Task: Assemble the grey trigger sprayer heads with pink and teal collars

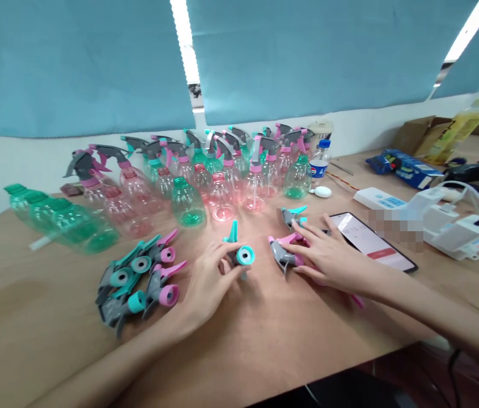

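Observation:
My left hand (207, 277) is closed around a grey spray trigger head with a teal collar (245, 255), its round opening facing me and its teal lever pointing up. My right hand (322, 258) reaches across the table, thumb and fingers on a grey spray trigger head with pink parts (282, 255). Just beyond those fingers lies a grey and teal trigger head (292, 217). A pink tip (357, 301) sticks out under the right forearm; the rest of it is hidden. Left of my left hand lies a pile of several teal and pink trigger heads (132, 283).
Behind my hands stand several pink and green bottles, some topped with trigger heads and some uncapped, such as a green bottle (188, 204). Green bottles (63, 218) lean at the left. To the right are a phone (371, 241), white chargers (447, 221) and a Pepsi bottle (319, 164).

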The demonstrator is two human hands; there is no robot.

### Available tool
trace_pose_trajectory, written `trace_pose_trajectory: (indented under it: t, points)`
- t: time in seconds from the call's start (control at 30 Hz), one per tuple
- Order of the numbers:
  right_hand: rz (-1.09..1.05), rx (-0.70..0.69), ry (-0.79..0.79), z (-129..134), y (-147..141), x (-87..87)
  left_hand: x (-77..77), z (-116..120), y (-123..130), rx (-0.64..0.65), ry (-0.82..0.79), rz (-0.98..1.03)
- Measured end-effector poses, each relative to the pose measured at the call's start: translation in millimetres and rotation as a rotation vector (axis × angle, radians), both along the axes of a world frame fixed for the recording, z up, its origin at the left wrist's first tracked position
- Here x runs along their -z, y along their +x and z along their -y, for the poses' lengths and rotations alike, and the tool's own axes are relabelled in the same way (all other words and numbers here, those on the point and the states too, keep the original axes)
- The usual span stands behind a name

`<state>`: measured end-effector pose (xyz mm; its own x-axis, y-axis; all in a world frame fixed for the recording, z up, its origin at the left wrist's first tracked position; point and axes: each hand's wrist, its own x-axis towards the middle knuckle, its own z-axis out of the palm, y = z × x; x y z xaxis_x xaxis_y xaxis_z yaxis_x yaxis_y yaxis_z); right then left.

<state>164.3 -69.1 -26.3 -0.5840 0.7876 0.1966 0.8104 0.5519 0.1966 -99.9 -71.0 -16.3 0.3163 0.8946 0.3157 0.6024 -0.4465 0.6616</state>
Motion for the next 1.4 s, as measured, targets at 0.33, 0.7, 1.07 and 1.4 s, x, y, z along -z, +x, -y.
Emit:
trace_pose_trajectory:
  t: [0.33,0.7,1.07,1.4]
  points:
    - [-0.425,-0.128,-0.119,3.9,-57.5,-40.8,7.9,9.9,-14.0,-0.092,-0.062,0.061]
    - [-0.565,-0.335,0.019,-3.0,-96.3,-8.6,15.8,9.5,-15.4,-0.100,-0.121,0.116]
    - [-0.726,-0.204,-0.209,7.9,-102.5,4.4,18.2,8.8,-17.9,-0.081,-0.085,0.097]
    - [-0.887,-0.202,-0.404,2.4,-101.7,11.8,15.5,8.9,-17.8,-0.008,-0.123,0.069]
